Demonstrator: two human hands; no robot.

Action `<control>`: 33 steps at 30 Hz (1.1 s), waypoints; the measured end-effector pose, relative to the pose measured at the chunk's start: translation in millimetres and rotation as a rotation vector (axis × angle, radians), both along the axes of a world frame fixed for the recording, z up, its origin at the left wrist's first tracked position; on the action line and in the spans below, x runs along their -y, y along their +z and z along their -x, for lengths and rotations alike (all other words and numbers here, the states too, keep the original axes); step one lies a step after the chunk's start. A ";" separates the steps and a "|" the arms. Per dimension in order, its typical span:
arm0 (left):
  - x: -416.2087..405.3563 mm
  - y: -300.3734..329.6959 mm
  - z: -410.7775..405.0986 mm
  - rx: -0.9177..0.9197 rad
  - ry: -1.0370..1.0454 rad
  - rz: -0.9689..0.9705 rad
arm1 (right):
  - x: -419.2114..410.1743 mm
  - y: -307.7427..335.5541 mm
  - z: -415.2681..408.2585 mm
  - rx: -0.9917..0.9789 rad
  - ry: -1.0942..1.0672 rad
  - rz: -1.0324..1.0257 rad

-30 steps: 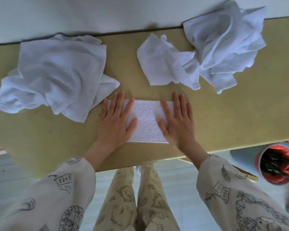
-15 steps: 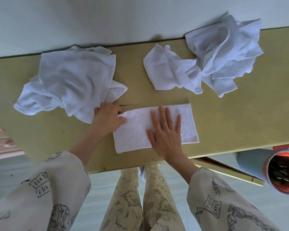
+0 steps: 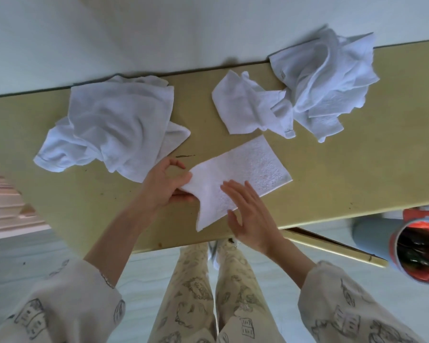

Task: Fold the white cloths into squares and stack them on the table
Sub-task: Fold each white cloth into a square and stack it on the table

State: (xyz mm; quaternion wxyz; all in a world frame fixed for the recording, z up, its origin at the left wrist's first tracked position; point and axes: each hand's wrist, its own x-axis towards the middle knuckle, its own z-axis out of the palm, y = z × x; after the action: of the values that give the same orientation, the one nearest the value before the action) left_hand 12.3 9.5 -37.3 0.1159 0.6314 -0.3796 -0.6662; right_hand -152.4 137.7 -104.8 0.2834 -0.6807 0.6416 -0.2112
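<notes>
Hiding cloth [image 3: 243, 174] corner: left hand [image 3: 162, 185]

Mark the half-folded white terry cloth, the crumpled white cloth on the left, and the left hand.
half-folded white terry cloth [image 3: 255, 167]: head view, flat right half.
crumpled white cloth on the left [image 3: 117, 122]: head view, middle of heap.
left hand [image 3: 165, 183]: head view, palm.

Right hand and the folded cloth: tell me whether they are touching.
Touching. The head view shows the right hand lying flat with straight fingers on the near part of the folded cloth, while the left hand pinches its left end.
</notes>
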 end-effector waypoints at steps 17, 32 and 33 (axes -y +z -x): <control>-3.0 16.3 39.4 0.061 -0.356 0.302 | -5.4 35.9 -1.7 0.717 -0.792 -0.164; -23.3 -12.5 26.7 0.102 -0.360 0.545 | -9.5 49.0 28.1 0.684 -0.755 -0.135; -22.5 -14.3 26.3 0.087 -0.385 0.586 | -10.2 49.1 28.5 0.663 -0.754 -0.131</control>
State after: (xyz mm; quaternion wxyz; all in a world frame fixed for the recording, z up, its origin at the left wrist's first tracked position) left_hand -14.0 32.0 -51.6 0.1482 0.5161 -0.6712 -0.5110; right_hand -180.9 148.0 -55.7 0.4181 -0.2790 0.7301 -0.4630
